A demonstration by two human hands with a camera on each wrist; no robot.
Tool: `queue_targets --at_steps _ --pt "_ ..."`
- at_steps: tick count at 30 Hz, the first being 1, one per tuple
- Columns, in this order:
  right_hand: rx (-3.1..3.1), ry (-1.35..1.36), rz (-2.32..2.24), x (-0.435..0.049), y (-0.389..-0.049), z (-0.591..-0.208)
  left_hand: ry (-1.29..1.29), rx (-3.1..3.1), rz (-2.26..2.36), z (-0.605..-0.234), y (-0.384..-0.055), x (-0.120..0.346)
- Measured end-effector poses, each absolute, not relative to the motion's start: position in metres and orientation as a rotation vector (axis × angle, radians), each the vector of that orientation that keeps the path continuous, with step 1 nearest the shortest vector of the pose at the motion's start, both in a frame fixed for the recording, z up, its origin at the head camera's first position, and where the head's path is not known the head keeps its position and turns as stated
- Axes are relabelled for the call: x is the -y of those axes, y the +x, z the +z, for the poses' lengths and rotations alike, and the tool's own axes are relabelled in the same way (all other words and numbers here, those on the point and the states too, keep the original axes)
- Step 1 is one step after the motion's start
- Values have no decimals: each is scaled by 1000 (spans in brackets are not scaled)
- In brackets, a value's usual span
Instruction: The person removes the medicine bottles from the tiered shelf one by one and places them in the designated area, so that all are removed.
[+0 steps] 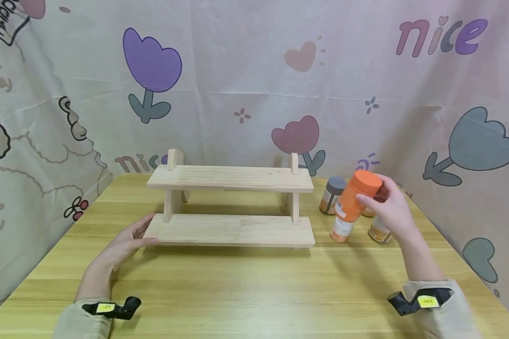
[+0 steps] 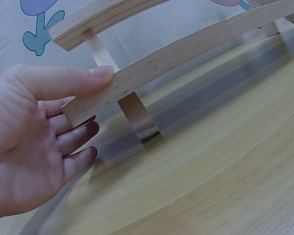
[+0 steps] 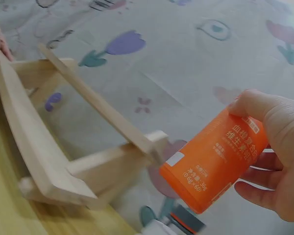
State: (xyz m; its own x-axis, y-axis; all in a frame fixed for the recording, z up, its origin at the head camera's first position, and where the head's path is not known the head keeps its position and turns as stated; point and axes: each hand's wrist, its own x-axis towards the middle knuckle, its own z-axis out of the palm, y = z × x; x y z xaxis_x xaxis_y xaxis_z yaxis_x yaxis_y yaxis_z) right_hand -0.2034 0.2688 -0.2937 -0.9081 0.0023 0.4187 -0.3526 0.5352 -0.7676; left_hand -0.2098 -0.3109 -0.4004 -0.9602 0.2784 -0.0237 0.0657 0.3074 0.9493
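A two-tier wooden shelf rack (image 1: 233, 230) stands on the table. At the left end of its lower board, my left hand (image 1: 125, 242) grips the wood; in the left wrist view the thumb (image 2: 88, 81) lies along the board's edge and the fingers are partly behind and below it. My right hand (image 1: 388, 207) holds an orange bottle (image 1: 356, 197) with an orange cap, tilted and raised to the right of the rack. Printed white characters show on the bottle (image 3: 220, 156) in the right wrist view. Nothing lies on either board.
Close to the held bottle stand a dark-capped jar (image 1: 332, 197), a white-labelled bottle (image 1: 341, 230) partly covered by it, and another jar (image 1: 379, 231) below the right hand. A further container is mostly hidden there. A patterned cloth (image 1: 237, 70) hangs behind the wooden table (image 1: 237, 292).
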Motion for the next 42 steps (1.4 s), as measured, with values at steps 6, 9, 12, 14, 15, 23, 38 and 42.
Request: queue_targets --at_steps 6,9,12,14,15,23,38,42 --pt "2369 171 1304 -298 -203 -287 323 -2392 1711 -398 -209 311" --pt "2380 99 1277 -313 -201 -283 317 -2394 1709 -398 -209 311" --pt "2381 23 1258 -326 -199 -280 331 -2381 1727 -398 -208 311" --pt "2387 -34 1240 -335 -199 -279 331 -2375 1734 -398 -208 310" --pt "2388 -61 1234 -339 -199 -278 332 -2370 1741 -398 -208 310" --pt "2364 -266 1244 -369 -201 -282 344 -2362 1742 -398 -208 309" --pt "2429 -479 1155 -404 -203 -304 338 -2353 1760 -400 -207 311" --pt "2469 -474 1085 -411 -205 -315 335 -2350 1761 -400 -207 311"
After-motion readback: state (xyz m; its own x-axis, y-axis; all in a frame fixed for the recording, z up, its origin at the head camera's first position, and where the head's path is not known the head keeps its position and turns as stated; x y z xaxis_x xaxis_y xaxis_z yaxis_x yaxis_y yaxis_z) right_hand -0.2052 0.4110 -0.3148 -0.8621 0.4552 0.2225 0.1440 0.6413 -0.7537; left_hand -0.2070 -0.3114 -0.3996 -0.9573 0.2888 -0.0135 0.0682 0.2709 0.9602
